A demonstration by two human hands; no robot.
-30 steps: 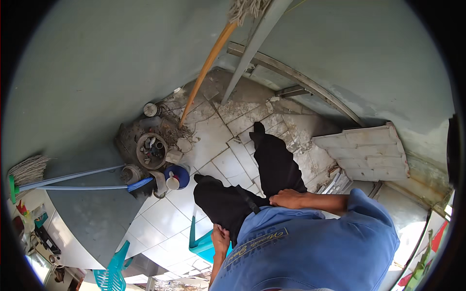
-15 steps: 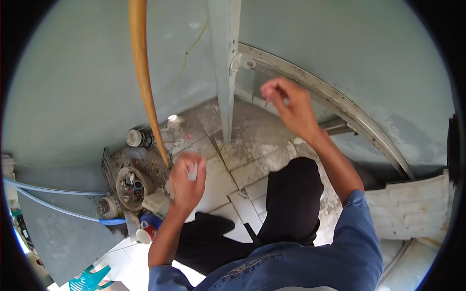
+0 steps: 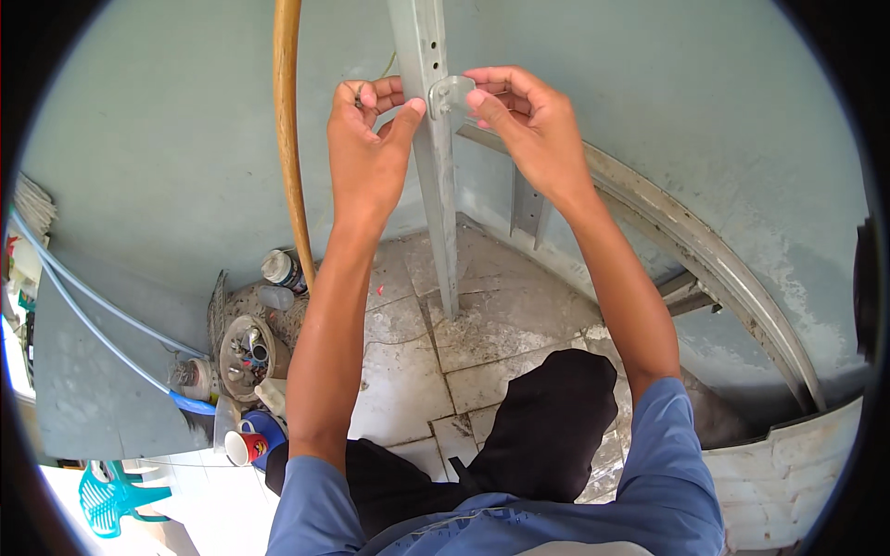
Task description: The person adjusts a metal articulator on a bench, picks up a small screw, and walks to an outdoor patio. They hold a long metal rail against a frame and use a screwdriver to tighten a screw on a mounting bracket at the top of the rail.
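Note:
A grey perforated metal post [image 3: 434,176] stands upright on the dirty tiled floor, close to a pale grey wall. A small metal corner bracket [image 3: 449,93] sits against the post near its top. My left hand [image 3: 369,139] is raised to the post's left side, thumb pressed on it by the bracket, fingers curled around something small I cannot make out. My right hand [image 3: 519,116] pinches the bracket from the right. A curved metal rail [image 3: 705,255] runs from the post down to the right.
An orange wooden handle [image 3: 289,139] leans on the wall left of the post. Below it sit a bottle [image 3: 283,269], a round tub of small parts [image 3: 247,347], a blue container with a red-and-white cup [image 3: 243,447], blue mop poles [image 3: 83,310] and a teal plastic chair [image 3: 111,496].
Both hands rose from my lap to the top of the post. The left hand came up from waist height to the post; the right now pinches the bracket. The view tilted up.

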